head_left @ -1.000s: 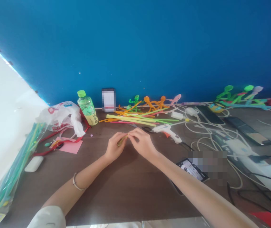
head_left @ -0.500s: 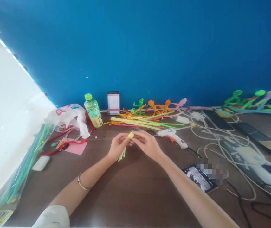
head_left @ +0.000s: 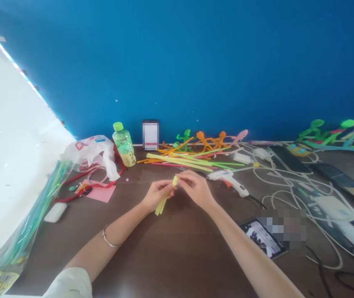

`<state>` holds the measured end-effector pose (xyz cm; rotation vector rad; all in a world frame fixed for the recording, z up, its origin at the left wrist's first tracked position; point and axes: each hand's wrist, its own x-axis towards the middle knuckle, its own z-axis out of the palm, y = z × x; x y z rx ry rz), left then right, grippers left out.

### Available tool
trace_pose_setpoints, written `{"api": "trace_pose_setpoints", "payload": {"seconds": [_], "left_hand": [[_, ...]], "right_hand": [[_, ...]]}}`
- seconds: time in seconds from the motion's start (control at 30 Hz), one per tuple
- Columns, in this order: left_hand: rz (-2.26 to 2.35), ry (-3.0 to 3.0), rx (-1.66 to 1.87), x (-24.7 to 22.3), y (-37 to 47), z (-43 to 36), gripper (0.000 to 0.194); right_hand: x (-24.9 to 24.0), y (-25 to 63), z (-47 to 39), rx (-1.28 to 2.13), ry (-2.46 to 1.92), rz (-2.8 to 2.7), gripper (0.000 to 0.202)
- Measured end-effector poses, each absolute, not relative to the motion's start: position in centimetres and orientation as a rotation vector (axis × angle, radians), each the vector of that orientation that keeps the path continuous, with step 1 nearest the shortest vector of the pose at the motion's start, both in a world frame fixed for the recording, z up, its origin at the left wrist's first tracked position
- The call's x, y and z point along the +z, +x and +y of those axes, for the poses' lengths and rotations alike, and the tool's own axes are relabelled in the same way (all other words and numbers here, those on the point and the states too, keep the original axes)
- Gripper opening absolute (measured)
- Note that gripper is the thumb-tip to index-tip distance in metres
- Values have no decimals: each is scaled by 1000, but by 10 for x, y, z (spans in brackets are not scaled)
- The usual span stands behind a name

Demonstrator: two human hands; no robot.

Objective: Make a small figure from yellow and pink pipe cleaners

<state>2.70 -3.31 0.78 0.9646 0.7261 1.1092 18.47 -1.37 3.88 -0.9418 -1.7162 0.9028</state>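
Over the middle of the brown table, my left hand (head_left: 158, 195) is closed round a small bundle of pale yellow strips (head_left: 161, 206), whose ends hang below the fingers. The upper end of the piece is a rounded yellow knob standing out between both hands. My right hand (head_left: 195, 188) pinches this knob from the right with thumb and forefinger. Behind the hands lies a loose pile of yellow, orange, green and pink fuzzy stems (head_left: 183, 160). A white glue gun (head_left: 229, 180) with an orange trigger rests just right of my right hand.
A green-capped bottle (head_left: 124, 145), a plastic bag (head_left: 91, 151) and pink paper (head_left: 102, 193) are at the left. Orange stem figures (head_left: 204, 141) stand along the blue wall. White cables (head_left: 280, 176), a tablet (head_left: 263, 238) and dark phones (head_left: 288, 158) lie at the right.
The yellow knob shows more between the fingers, and the strips below my left hand are more exposed. The view has shifted slightly, moving the scene a little to the right.
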Motion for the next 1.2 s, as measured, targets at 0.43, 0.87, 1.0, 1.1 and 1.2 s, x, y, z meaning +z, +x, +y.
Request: {"api": "trace_pose_setpoints", "payload": {"seconds": [0.43,0.87,1.0,1.1,1.2], "left_hand": [[669,624,1115,3,25,-26,21],[677,705,1341,-4,19,-16,37],[867,999,1322,-3,14,-13,26],[1037,1140,1346,-4,8,-9,24],[1055,1108,1332,-8,4,-4,29]], "right_hand": [[33,183,-13,1245,-997,-1192,32],[4,137,-32,1112,-1228,-1279,21],[6,134,-20,1008,-1208,-1379,15],[5,130,-13,892,-1223,-1425,16],[1,128,-8,738,-1242,-1486,18]]}}
